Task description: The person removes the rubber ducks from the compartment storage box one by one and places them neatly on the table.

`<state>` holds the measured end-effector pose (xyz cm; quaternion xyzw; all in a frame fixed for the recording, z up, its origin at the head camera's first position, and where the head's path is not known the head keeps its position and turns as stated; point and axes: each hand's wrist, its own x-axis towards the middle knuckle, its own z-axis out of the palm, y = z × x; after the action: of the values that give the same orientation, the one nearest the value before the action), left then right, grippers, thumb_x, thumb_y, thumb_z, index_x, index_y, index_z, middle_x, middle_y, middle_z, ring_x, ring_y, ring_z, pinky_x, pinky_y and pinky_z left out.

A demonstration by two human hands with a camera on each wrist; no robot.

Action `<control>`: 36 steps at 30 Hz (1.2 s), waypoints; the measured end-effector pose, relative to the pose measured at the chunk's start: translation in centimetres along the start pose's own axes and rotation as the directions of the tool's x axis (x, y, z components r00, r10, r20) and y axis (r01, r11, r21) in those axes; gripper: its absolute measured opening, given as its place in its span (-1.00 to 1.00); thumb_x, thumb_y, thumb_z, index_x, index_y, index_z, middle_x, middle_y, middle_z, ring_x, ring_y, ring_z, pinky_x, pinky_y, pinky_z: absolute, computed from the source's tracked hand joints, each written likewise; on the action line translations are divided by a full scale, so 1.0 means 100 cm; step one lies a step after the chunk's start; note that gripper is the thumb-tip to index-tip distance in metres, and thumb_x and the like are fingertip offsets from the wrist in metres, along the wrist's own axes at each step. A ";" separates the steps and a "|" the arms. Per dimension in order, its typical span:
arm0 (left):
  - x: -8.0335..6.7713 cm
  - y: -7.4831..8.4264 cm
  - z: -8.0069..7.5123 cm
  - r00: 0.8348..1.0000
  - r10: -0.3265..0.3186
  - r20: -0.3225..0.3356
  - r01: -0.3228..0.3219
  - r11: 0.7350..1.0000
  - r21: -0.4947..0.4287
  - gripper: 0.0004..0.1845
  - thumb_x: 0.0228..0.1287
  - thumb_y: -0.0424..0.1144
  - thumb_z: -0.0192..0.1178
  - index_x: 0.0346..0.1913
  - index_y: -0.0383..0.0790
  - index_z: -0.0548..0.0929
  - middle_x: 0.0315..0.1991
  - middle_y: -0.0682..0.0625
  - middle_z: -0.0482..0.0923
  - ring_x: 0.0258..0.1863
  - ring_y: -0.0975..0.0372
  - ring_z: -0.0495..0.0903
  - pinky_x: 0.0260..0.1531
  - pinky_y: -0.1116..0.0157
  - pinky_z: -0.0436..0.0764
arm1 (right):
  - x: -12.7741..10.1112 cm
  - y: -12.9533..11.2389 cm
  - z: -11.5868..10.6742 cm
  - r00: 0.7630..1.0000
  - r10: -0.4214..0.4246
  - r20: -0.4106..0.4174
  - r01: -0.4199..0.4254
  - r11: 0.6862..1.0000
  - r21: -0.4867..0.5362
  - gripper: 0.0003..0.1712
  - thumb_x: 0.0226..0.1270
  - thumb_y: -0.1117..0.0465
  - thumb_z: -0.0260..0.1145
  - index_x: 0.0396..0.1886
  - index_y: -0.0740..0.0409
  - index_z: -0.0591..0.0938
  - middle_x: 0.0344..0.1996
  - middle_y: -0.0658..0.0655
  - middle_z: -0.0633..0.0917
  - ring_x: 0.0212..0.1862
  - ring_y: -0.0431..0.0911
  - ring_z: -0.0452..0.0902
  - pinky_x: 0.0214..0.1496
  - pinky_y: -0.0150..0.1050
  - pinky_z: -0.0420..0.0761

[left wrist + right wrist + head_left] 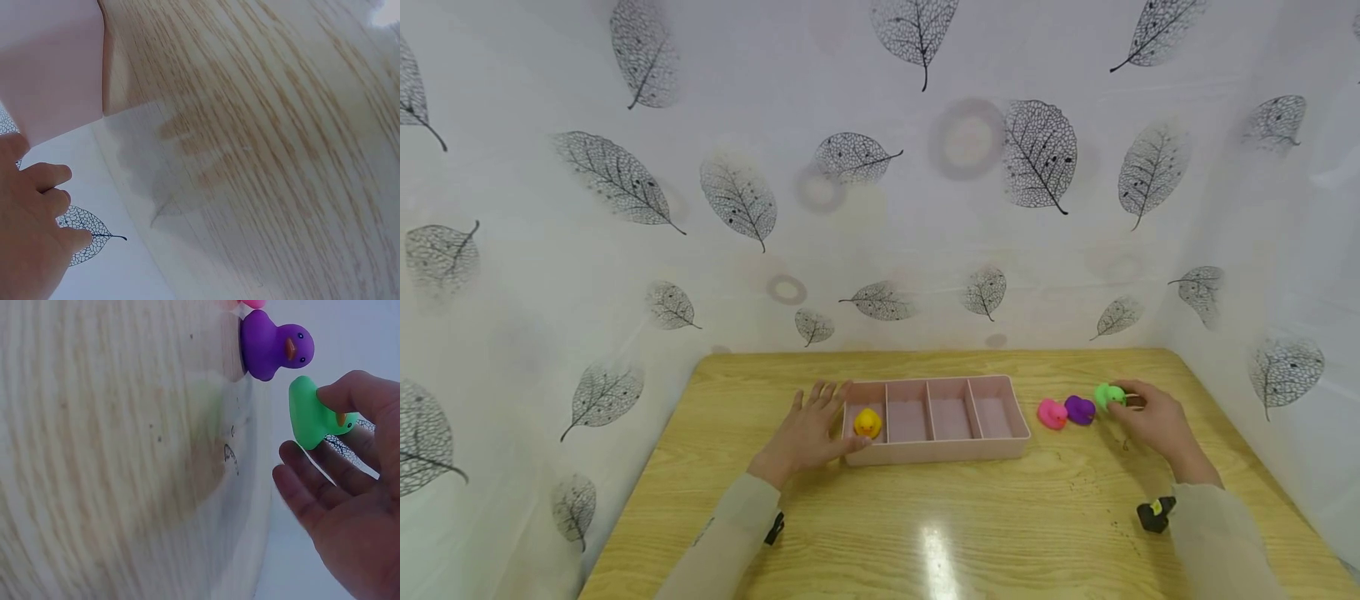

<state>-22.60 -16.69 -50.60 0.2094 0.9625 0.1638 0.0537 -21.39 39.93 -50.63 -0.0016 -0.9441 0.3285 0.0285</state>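
My right hand (1153, 417) pinches a green rubber duck (1107, 396) between thumb and fingers. In the right wrist view the green duck (307, 412) appears raised a little off the table, its reflection apart from it. Just left of it sit a purple rubber duck (1079, 410) and a pink rubber duck (1052, 414), side by side. My left hand (808, 433) rests against the left end of a pale pink divided box (940, 452), fingers spread and thumb along its front wall. A yellow rubber duck (867, 423) sits in the leftmost compartment.
The wooden table (985, 517) reaches back to a white curtain (880, 242) printed with leaves, which also hangs at both sides. A small black object (1154, 514) with a yellow mark lies beside the right sleeve. Another dark item (774, 528) shows by the left sleeve.
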 end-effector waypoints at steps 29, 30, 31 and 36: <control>0.000 0.001 0.001 1.000 0.005 -0.010 -0.005 1.000 0.001 0.12 0.35 0.51 0.08 0.73 -0.09 0.00 0.68 -0.31 0.04 0.71 -0.23 -0.08 0.63 -0.35 -0.10 | -0.002 0.011 0.003 0.997 0.033 0.064 -0.031 0.999 -0.036 -0.36 0.55 0.10 0.30 0.39 0.48 0.47 0.12 0.62 0.65 0.07 0.40 0.65 -0.16 -0.12 0.68; 0.000 0.001 0.001 1.000 0.004 -0.009 -0.004 1.000 0.000 0.12 0.35 0.51 0.08 0.73 -0.09 0.00 0.68 -0.31 0.04 0.71 -0.23 -0.09 0.63 -0.35 -0.10 | -0.002 0.012 0.003 0.997 0.037 0.065 -0.034 0.999 -0.040 -0.36 0.56 0.10 0.30 0.39 0.48 0.47 0.13 0.62 0.64 0.08 0.41 0.64 -0.14 -0.06 0.70; 0.000 0.001 0.001 1.000 0.004 -0.008 -0.004 1.000 0.000 0.12 0.35 0.51 0.08 0.73 -0.09 0.00 0.68 -0.31 0.04 0.71 -0.23 -0.09 0.63 -0.35 -0.10 | -0.002 0.013 0.004 0.997 0.039 0.067 -0.037 0.998 -0.045 -0.36 0.56 0.09 0.30 0.39 0.48 0.47 0.13 0.62 0.65 0.08 0.42 0.64 -0.11 0.00 0.72; 0.000 0.001 0.001 1.000 0.007 -0.012 -0.007 1.000 0.003 0.12 0.36 0.50 0.09 0.73 -0.09 0.01 0.68 -0.31 0.04 0.71 -0.23 -0.08 0.62 -0.36 -0.10 | -0.002 0.015 0.005 0.998 0.042 0.054 -0.040 0.998 -0.054 -0.37 0.53 0.10 0.32 0.37 0.49 0.49 0.05 0.60 0.69 0.04 0.39 0.66 -0.08 0.02 0.69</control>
<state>-22.53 -16.58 -50.64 0.2117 0.9623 0.1640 0.0471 -21.25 40.78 -52.01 -0.0126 -0.9527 0.3037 -0.0044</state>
